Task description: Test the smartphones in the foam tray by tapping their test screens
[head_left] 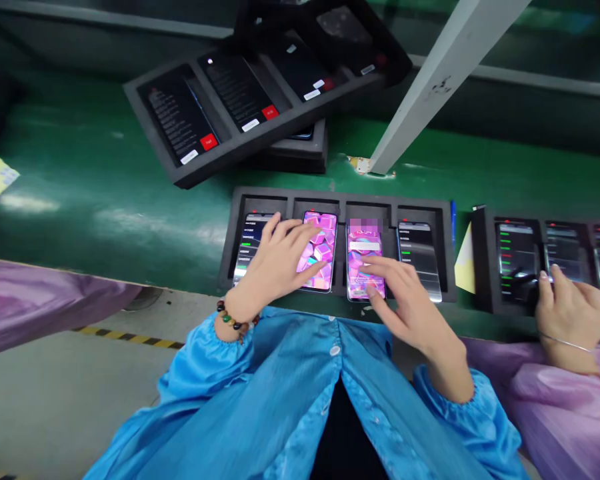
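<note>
A black foam tray (370, 200) lies along the front edge of the green bench, with several smartphones in its slots. My left hand (277, 263) is spread over the two left slots, its fingers reaching across a phone with a pink cube wallpaper (324, 253). It partly covers the leftmost phone (249, 240), which shows lines of text. My right hand (403, 297) has its fingers apart over the lower screen of a second pink phone (365, 247); whether the fingertips touch the glass, I cannot tell. The rightmost phone (420, 253) shows a text list.
Behind, a tilted foam tray (180, 180) of dark-screened phones rests on stacked trays (300, 153). A white post (430, 93) slants up from the bench. At right, a co-worker's hand (573, 313) is at another phone tray (485, 267). Yellow paper (465, 260) stands between trays.
</note>
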Available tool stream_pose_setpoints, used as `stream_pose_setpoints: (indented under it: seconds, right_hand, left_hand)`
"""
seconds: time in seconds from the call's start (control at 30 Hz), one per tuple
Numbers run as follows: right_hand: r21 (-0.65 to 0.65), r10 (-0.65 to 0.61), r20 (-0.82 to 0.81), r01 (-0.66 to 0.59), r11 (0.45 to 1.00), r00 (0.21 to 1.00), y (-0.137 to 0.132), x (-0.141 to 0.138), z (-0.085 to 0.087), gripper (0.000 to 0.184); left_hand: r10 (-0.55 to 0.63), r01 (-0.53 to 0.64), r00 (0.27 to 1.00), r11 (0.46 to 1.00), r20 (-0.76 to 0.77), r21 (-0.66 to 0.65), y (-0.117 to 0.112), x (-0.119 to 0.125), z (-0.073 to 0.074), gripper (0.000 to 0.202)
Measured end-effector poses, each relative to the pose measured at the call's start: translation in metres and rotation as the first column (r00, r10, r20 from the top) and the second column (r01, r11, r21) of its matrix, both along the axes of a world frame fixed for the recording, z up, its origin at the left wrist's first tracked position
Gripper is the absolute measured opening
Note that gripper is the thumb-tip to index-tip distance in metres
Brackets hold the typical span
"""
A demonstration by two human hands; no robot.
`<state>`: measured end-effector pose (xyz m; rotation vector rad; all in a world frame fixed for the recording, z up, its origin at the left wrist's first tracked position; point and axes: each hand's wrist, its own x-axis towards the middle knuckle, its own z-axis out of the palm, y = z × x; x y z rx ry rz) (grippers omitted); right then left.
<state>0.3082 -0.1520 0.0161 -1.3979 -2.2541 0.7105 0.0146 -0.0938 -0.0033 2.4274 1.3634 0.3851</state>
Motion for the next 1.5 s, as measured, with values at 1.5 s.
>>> stream_pose_setpoints:
  seconds: [1.5]
  right_hand:
    - [-0.535,-0.624,-0.762,0.712,0.455,-0.173,0.012,0.115,-0.092,0.059]
  left_hand:
    - [0.164,-0.417,0.766,0.863,0.621,0.286,0.008,-0.042,0.002,0.028]
